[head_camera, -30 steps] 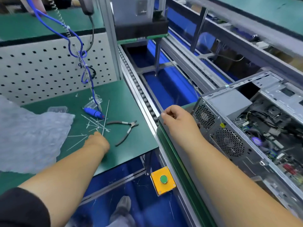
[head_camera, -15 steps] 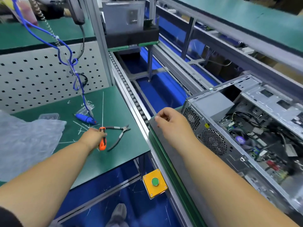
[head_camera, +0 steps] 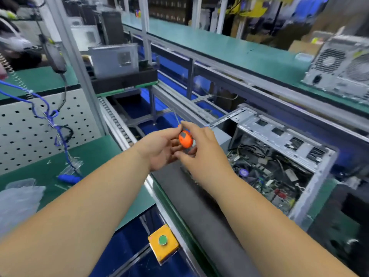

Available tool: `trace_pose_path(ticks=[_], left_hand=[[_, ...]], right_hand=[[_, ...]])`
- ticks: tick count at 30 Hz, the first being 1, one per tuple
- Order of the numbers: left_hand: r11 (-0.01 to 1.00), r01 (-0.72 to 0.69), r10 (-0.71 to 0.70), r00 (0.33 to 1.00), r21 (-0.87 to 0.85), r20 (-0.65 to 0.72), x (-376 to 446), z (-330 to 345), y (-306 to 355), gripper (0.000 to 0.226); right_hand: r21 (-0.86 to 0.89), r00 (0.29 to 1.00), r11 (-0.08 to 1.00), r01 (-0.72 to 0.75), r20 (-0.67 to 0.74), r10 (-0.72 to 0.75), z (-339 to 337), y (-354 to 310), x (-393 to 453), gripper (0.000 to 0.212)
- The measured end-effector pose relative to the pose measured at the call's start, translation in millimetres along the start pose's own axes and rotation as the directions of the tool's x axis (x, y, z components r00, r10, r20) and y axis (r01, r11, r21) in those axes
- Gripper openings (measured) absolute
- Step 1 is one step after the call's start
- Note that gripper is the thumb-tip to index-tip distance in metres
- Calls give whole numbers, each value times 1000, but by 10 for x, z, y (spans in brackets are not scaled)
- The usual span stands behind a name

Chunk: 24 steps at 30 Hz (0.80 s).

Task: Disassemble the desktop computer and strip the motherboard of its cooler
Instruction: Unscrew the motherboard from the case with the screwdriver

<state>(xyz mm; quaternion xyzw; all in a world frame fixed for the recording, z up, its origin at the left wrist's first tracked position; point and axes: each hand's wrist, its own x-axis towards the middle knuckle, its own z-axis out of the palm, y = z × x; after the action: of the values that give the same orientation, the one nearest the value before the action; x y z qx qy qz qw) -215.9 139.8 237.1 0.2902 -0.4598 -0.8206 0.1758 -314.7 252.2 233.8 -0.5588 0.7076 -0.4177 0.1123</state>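
Centre of frame: an orange-handled screwdriver (head_camera: 185,139) is gripped by the left hand (head_camera: 159,148) and pinched by the right hand (head_camera: 196,148), presumably for regripping; the opened computer (head_camera: 279,160) is lying at right

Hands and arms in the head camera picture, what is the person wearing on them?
Nothing that shows. The left hand and right hand are bare: no gloves, rings, watch or wrist strap can be seen. Both forearms are bare down to the bottom edge of the picture, and no sleeve shows in this view. The picture is somewhat blurred, so fine marks cannot be told.
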Motion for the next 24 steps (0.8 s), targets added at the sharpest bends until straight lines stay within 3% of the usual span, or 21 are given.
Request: trace_pose_path(ticks=[4, 8, 12, 14, 16, 19, 22, 24], left_hand=[[999, 36, -37, 993, 8, 115, 66, 571, -8, 22], [996, 33, -55, 959, 81, 279, 193, 969, 19, 23], [968, -63, -10, 957, 243, 290, 487, 1117, 138, 24], [887, -168, 71, 970, 431, 231, 712, 1093, 185, 15], [743, -254, 173, 967, 619, 188, 961, 1033, 200, 8], [587, -311, 239, 949, 748, 208, 1318, 944, 154, 6], [380, -336, 216, 938, 862, 271, 1621, 874, 61, 12], [313, -343, 196, 936, 885, 294, 1762, 832, 4, 14]], right_hand=[[-149, 962, 987, 61, -254, -98, -444, 101, -134, 52], [-164, 879, 981, 101, -447, -165, -913, 149, -208, 32], [-63, 774, 998, 3, -632, -42, -1374, 170, -192, 21], [-49, 710, 998, -40, -704, -6, -1582, 198, -166, 19], [-62, 675, 996, -70, -738, 1, -1742, 213, -107, 19], [-82, 666, 993, -90, -746, -1, -1877, 263, 46, 18], [-106, 674, 986, -128, -739, 8, -1920, 348, 224, 17], [-93, 690, 986, -138, -723, 28, -1908, 382, 322, 17]])
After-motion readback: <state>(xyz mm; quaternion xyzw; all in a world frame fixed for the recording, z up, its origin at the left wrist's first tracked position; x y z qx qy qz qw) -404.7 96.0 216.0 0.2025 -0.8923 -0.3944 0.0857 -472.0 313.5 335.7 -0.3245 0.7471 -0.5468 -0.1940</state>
